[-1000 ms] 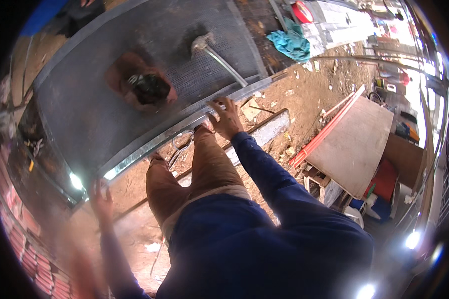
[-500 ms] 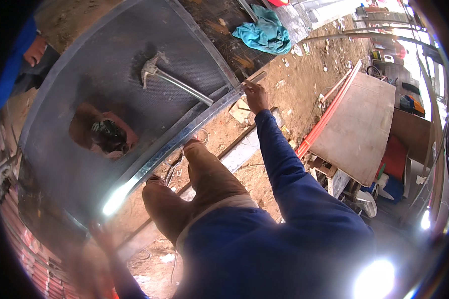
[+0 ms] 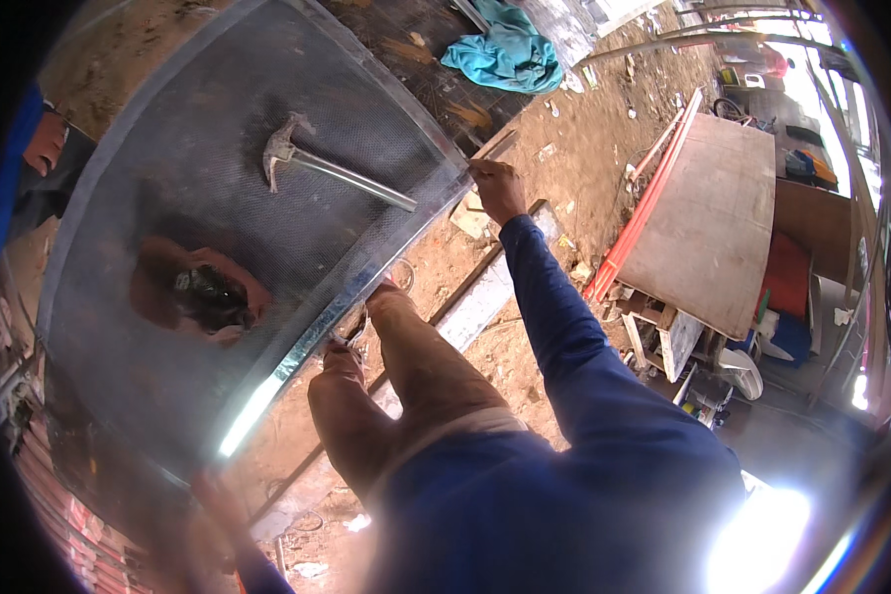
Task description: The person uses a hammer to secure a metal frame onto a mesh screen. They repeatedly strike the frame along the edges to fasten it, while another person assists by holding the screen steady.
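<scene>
A large dark panel with a fine mesh-like surface and a shiny metal frame (image 3: 351, 297) stretches across the left half of the view. On it lies a claw hammer (image 3: 356, 185) with a bare metal handle, its head pointing away to the left. My right hand (image 3: 500, 188) is closed around the panel's right corner, arm outstretched. Down at the near left corner is my left hand (image 3: 218, 503), smeared by motion and glare, so its fingers cannot be read. A brownish patch with a dark glossy middle (image 3: 211, 297) shows on the panel; what it is I cannot tell.
Another person's hand (image 3: 47, 144) and blue sleeve are beyond the panel's left edge. A turquoise cloth (image 3: 505, 54) lies on a dark surface at the back. To the right are orange-red pipes (image 3: 648, 203) beside a wooden board (image 3: 708, 223). A metal beam (image 3: 475, 297) crosses the littered dirt ground.
The view has shifted slightly, and the cloth and board sit higher in it. My right hand keeps its hold on the corner. My blurred left hand stays by the near left corner.
</scene>
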`<state>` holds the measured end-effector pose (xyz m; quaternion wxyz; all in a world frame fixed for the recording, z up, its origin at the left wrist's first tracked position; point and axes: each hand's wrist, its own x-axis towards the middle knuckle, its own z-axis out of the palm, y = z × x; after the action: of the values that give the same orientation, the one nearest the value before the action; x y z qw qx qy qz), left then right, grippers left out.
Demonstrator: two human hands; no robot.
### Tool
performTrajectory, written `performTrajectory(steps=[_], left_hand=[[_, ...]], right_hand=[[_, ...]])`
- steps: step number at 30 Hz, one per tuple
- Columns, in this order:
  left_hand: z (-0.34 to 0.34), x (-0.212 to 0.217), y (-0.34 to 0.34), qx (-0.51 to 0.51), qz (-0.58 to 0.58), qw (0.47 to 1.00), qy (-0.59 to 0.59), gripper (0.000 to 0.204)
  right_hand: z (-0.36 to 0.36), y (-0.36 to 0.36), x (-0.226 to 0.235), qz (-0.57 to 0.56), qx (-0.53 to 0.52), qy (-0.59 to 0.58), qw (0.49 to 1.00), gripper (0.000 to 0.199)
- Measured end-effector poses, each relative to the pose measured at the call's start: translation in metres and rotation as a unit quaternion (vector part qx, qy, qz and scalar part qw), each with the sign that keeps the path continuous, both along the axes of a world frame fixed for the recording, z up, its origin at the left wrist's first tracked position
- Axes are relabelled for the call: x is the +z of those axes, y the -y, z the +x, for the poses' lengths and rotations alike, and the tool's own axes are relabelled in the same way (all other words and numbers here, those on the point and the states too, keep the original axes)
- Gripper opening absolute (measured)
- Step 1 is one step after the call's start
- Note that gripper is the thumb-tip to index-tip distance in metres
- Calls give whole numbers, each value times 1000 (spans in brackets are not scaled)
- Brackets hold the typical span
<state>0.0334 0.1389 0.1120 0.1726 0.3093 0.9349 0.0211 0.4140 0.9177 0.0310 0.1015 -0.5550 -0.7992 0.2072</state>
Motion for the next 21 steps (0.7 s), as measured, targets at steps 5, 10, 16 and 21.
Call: performTrajectory(steps=[5,10,16,21], left_hand=[[-12,5,10,-30,4,1000,4,38],[-19,0,19,1,-35,998,46,37],[-17,-2,12,-51,-18,998,37,36],[-17,5,19,-77,-38,996,9,38]], right_hand=[[-13,29,-5,24,-74,-46,996,22],[-6,53,5,-63,-181,-133,972,28],[30,54,-23,-124,-231,-197,945,30],[-3,58,-15,-162,-253,-312,901,31]])
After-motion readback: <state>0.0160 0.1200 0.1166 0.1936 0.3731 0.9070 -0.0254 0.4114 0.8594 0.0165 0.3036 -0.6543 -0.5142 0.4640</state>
